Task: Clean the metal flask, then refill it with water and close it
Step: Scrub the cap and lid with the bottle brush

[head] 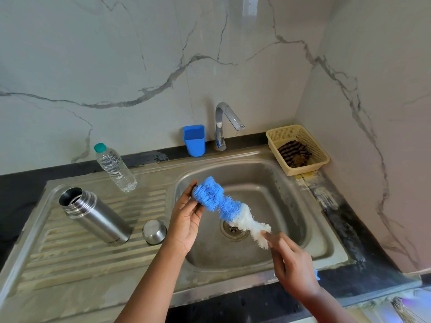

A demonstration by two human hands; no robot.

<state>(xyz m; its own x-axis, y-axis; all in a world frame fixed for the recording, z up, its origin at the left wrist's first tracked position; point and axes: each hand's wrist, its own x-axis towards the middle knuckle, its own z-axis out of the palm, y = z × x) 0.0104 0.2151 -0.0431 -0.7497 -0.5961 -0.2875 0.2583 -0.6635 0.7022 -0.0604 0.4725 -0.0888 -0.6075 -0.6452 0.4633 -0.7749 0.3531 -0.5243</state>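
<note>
The metal flask [98, 217] stands open on the sink's drainboard, tilted in the wide view, its mouth toward the upper left. Its steel cap [154, 231] sits upside down just to its right. Over the sink basin [312, 231] I hold a blue-and-white bottle brush [224, 203]. My right hand [293, 264] grips the brush's handle, whose blue end [316, 275] pokes out behind the hand. My left hand [186, 217] holds a small dark piece [194, 194] against the brush's blue tip. Bristles hide most of that piece.
A chrome tap [224, 122] stands behind the basin, no water running. A blue plastic cup [194, 141] is left of it. A clear water bottle [115, 169] stands at the drainboard's back. A beige basket [300, 136] with a striped cloth [293, 152] sits in the right corner.
</note>
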